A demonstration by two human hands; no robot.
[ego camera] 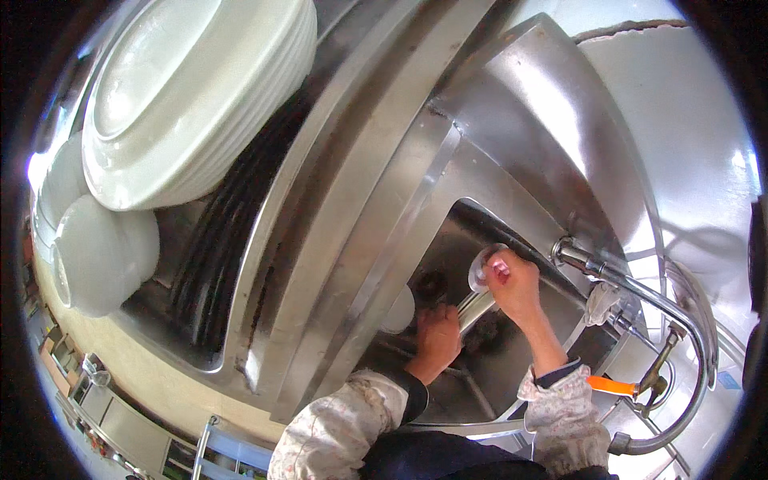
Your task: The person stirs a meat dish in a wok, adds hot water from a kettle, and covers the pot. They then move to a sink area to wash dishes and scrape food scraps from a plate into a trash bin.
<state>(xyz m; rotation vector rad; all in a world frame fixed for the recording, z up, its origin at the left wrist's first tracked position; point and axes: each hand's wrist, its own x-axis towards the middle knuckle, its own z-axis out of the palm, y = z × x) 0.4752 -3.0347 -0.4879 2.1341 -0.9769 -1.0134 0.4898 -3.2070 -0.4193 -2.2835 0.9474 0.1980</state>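
Note:
Over the stainless steel sink basin (438, 240), my right hand (514, 282) holds a small clear round cup or dish (478, 271) with something pink at the fingers. Lower and to the left, my left hand (439, 336) is curled at the end of a pale, straight, bar-like piece (474, 312) that runs up towards the right hand. Whether the left fingers grip it cannot be told. Beside the left hand, a white round dish (399, 311) lies partly hidden by the basin's edge. Dark round shapes show on the basin floor.
A metal faucet pipe (645, 288) and an orange-handled sprayer (612, 385) are at the right. Large stacked white plates (198, 102), white bowls (99, 255) and a row of thin black items (234, 222) stand on the left. A blue chair or rack (237, 450) shows at the bottom.

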